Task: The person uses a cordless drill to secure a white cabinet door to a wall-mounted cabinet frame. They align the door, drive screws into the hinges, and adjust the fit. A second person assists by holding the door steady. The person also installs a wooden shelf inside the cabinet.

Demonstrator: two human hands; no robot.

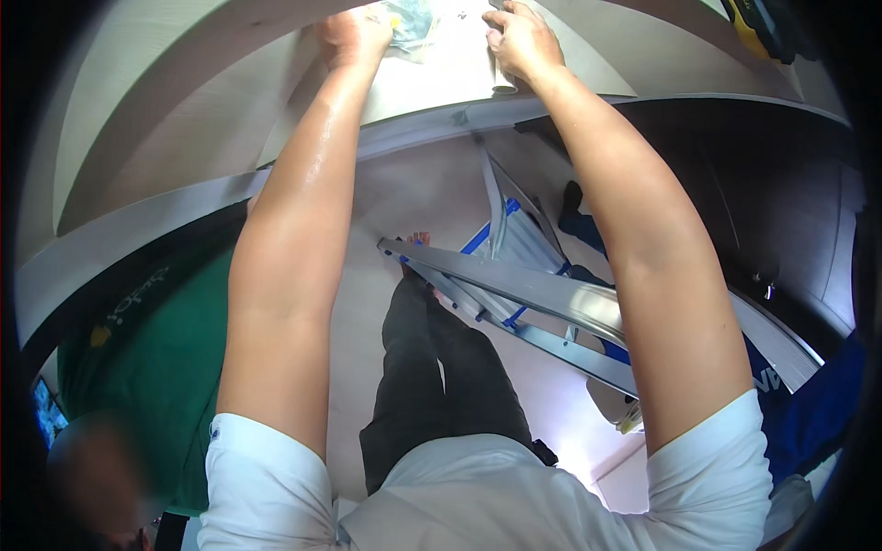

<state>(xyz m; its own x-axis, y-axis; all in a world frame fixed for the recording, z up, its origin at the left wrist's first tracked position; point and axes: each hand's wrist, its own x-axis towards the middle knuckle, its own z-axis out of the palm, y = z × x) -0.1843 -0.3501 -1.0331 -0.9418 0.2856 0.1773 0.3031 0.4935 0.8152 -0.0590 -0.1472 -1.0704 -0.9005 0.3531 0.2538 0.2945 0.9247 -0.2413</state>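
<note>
Both my arms reach up to a brightly lit pale surface at the top of the view. My left hand (356, 37) is closed at the edge of a crumpled clear plastic bag (413, 26) with a bit of yellow in it; its fingertips are partly hidden. Further right, the fingers of my right hand (528, 41) are curled around a small dark grey thing, cut off by the top edge and too small to name. Just below that hand is a pale beige tube or roll (504, 81). Glare washes out the area between my hands.
Below stands an aluminium stepladder (514, 285) with blue fittings. A person in a green shirt (156, 349) is close on my left, another in dark blue (818, 422) on my right. A black and yellow tool (755, 32) shows at upper right, above a dark panel (726, 184).
</note>
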